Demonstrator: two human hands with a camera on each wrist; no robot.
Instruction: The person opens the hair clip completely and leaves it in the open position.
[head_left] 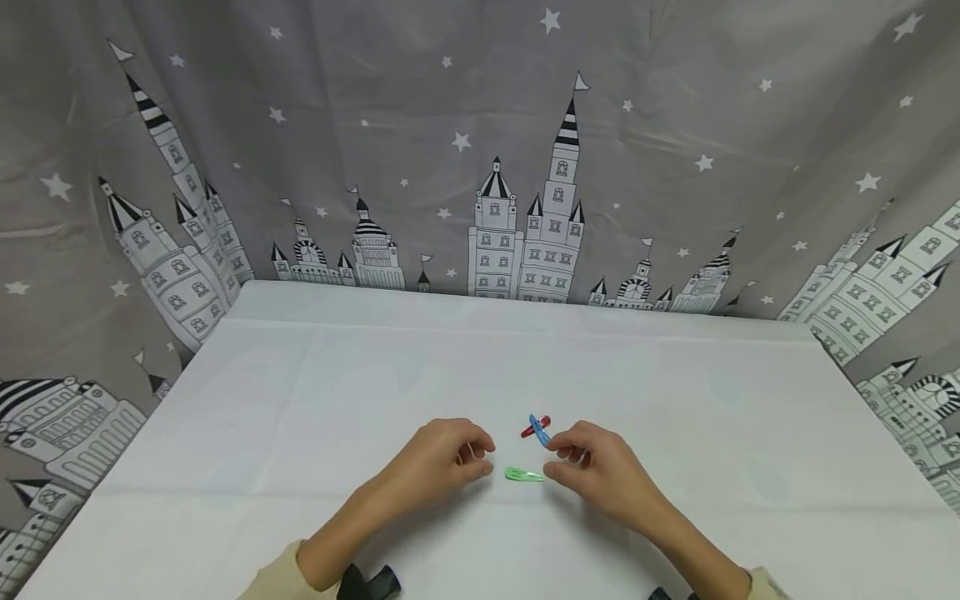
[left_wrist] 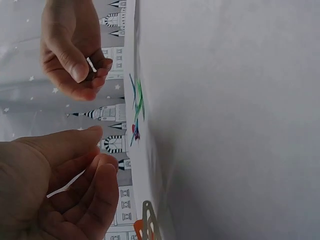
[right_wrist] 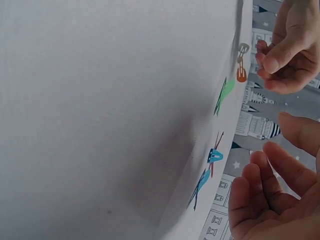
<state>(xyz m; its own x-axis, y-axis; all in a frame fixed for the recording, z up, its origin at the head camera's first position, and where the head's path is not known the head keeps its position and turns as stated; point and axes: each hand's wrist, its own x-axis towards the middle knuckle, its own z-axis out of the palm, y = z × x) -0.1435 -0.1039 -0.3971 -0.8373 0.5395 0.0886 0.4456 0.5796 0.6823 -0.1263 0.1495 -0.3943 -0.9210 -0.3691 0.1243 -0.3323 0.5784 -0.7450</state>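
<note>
My left hand hovers over the white table with fingers loosely bent and nothing between them. Opposite it, my right hand is also bare, its thumb and fingertips apart. Between the two lies a green snap hair clip. Just beyond, a blue hair clip crosses over a red hair clip, close to the right fingertips. The right wrist view shows a second blue clip, plus an orange clip and a grey clip near the left hand; these last two are hidden in the head view.
The white cloth-covered table has faint creases. Behind it and at both sides hangs a grey curtain printed with castles and stars. A black wrist strap shows by the left sleeve.
</note>
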